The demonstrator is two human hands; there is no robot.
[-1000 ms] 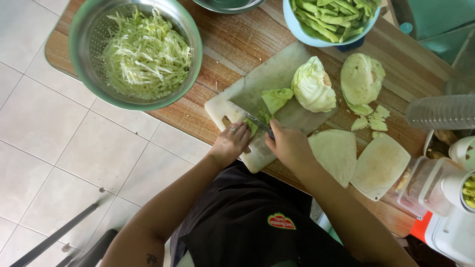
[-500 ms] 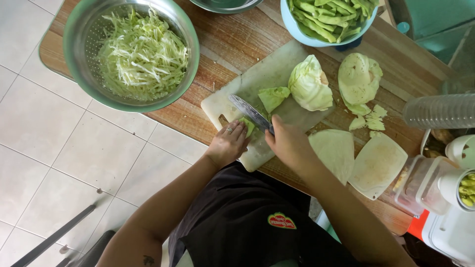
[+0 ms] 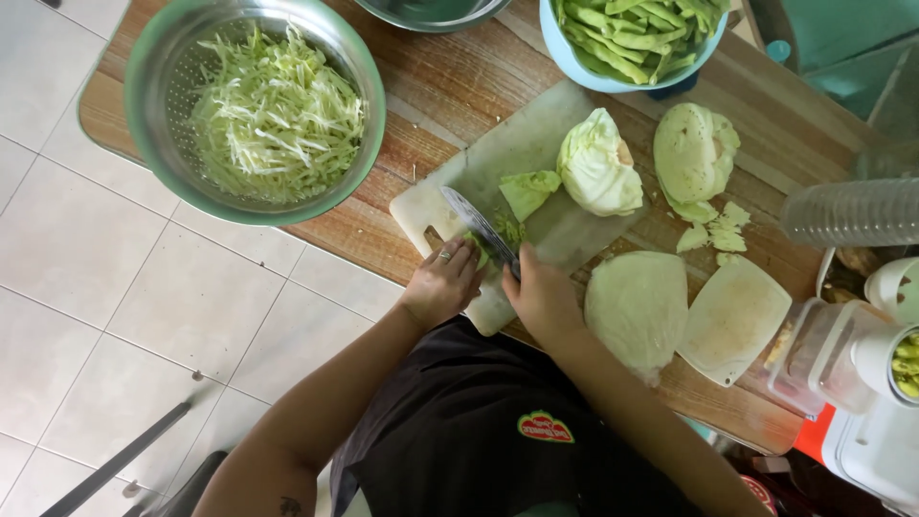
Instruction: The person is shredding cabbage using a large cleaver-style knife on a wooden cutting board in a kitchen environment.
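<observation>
On cutting board (image 3: 522, 153), cabbage piece (image 3: 490, 245) under left grip (image 3: 442, 283)

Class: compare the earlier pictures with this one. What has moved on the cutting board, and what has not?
The knife, held in the right hand, has swung back down onto the small cabbage piece that the left hand steadies. The cabbage wedge, the colander of shreds and the cutting board stayed put.

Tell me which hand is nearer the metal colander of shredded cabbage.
Left. The left hand rests on the cutting board, just below and right of the colander. The right hand, with the knife, lies farther right.
</observation>
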